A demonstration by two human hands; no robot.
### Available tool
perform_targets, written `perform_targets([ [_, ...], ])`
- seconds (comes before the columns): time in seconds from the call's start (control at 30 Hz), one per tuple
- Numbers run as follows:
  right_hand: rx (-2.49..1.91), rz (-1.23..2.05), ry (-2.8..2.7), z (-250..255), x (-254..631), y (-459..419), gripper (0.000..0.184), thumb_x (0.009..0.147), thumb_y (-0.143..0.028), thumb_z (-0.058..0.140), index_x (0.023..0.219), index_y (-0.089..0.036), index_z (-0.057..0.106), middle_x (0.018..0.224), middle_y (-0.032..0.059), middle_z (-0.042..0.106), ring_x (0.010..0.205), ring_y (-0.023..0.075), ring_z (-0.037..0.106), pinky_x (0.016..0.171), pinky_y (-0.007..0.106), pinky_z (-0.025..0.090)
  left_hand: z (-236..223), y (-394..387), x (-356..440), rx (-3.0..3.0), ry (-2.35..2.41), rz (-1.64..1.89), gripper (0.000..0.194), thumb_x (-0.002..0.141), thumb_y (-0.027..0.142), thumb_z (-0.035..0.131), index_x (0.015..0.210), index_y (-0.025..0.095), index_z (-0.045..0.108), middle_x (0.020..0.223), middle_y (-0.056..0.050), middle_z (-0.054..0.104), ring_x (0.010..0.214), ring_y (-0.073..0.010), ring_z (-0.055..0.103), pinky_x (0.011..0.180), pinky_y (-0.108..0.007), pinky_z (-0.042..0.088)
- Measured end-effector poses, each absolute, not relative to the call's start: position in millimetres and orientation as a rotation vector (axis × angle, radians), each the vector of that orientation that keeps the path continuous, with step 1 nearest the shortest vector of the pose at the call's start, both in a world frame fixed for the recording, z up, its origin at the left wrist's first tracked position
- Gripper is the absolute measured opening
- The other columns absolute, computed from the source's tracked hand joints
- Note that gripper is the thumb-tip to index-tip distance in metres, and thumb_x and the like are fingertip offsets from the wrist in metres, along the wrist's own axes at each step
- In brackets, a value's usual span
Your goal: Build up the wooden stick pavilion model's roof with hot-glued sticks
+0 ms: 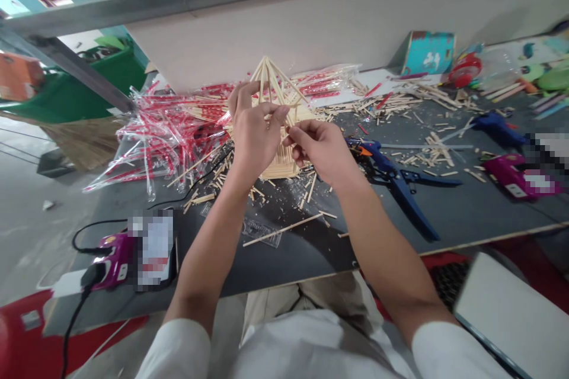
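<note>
The left hand (253, 136) curls around the struts of a peaked stick frame (268, 80), its grip closed on them, with the apex just above the fingers and the base below. The right hand (317, 151) makes a narrow pinch at the frame's side; whether it holds a stick, I cannot tell. A blue glue gun (395, 180) lies just beside it on the worktop (466, 219).

Stick frame (278, 169) — wrapped sticks (164, 136) left, pliers (411, 204) right
</note>
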State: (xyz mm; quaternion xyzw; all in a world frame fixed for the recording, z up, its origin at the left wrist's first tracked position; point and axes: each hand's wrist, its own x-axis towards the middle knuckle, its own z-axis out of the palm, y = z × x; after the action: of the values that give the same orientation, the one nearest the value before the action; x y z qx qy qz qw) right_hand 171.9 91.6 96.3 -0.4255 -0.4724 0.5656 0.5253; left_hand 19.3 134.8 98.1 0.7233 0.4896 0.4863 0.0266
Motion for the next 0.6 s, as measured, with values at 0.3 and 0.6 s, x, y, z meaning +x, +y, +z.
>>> perform_targets([
  [0.3,-0.988,1.350,-1.128,96,171,93,0.013,0.094,-0.023,0.068,0.083,-0.018,0.064,0.077,0.0015,0.072,0.052,0.0060,0.058,0.043,0.020,0.049,98,138,16,2.212,1.460,1.430,0.010,0.095,0.030,0.067,0.087,0.030,0.073,0.145,-0.004,0.061,0.149,-0.0368,0.037,0.127,-0.068,0.028],
  [0.6,-1.001,1.311,-1.204,95,183,86,0.013,0.091,-0.029,0.073,0.094,-0.018,0.067,0.080,0.0016,0.074,0.045,0.0052,0.051,0.035,0.022,0.037,116,125,9,2.225,1.502,1.534,0.010,0.095,0.032,0.067,0.085,0.032,0.072,0.135,-0.002,0.067,0.140,-0.0320,0.051,0.121,-0.060,0.042],
])
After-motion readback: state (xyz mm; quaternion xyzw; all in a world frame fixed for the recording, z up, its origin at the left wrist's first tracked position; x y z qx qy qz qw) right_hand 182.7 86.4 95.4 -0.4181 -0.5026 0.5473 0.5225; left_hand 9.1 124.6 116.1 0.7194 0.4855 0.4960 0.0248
